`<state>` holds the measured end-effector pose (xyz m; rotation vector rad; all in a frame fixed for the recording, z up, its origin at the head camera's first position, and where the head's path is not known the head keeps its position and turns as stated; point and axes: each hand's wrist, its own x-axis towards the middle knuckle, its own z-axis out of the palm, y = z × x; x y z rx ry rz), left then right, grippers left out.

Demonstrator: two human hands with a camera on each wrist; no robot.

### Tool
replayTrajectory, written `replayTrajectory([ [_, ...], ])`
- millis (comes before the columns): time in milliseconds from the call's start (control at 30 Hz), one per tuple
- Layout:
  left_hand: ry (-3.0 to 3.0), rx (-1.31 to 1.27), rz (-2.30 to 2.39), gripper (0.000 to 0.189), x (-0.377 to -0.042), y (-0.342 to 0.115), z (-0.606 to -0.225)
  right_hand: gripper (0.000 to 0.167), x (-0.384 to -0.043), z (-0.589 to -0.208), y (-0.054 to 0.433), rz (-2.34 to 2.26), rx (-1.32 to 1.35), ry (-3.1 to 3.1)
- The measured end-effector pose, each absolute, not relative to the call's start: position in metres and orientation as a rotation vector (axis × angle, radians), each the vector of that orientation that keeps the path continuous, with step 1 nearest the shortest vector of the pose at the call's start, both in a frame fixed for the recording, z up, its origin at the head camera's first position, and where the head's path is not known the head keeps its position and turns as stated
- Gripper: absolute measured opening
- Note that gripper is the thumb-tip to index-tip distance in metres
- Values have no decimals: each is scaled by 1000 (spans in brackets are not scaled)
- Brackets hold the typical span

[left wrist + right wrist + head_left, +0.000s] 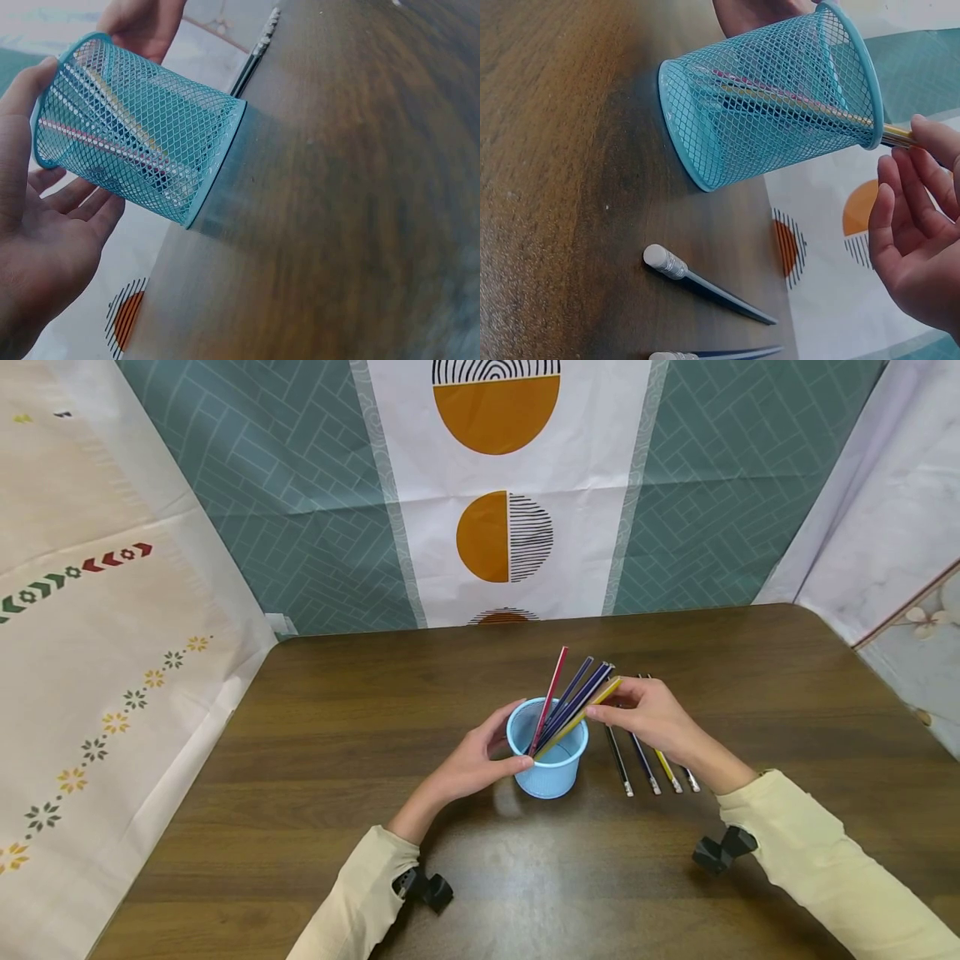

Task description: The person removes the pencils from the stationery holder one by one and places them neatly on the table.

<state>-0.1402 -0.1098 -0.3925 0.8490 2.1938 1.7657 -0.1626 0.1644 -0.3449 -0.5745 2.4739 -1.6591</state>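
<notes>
A light-blue mesh pencil cup [549, 782] stands upright on the table. My left hand [476, 764] holds it by the rim, thumb on the near side and fingers round the left side. Inside lean a red pencil [550, 697], several dark blue pencils [579, 697] and a yellow pencil [572, 725]. Just right of the rim, my right hand [660, 720] pinches the upper part of the bundle with the yellow pencil between thumb and fingertips. In the right wrist view the pinched pencils [897, 138] stick out past the cup's rim; exactly how many are gripped cannot be made out.
To the right of the cup, below my right hand, several pencils lie side by side, eraser ends toward me, among them a black pencil [619, 762] and another yellow pencil [667, 770]. The brown wooden table [337, 718] reaches back to a patterned cloth [330, 510].
</notes>
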Motion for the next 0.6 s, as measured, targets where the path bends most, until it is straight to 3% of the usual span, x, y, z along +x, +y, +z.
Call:
replayTrajectory([
  [600, 2209, 844, 1753, 75, -140, -111, -392, 23, -157, -341, 165, -1709, -707, 2486],
])
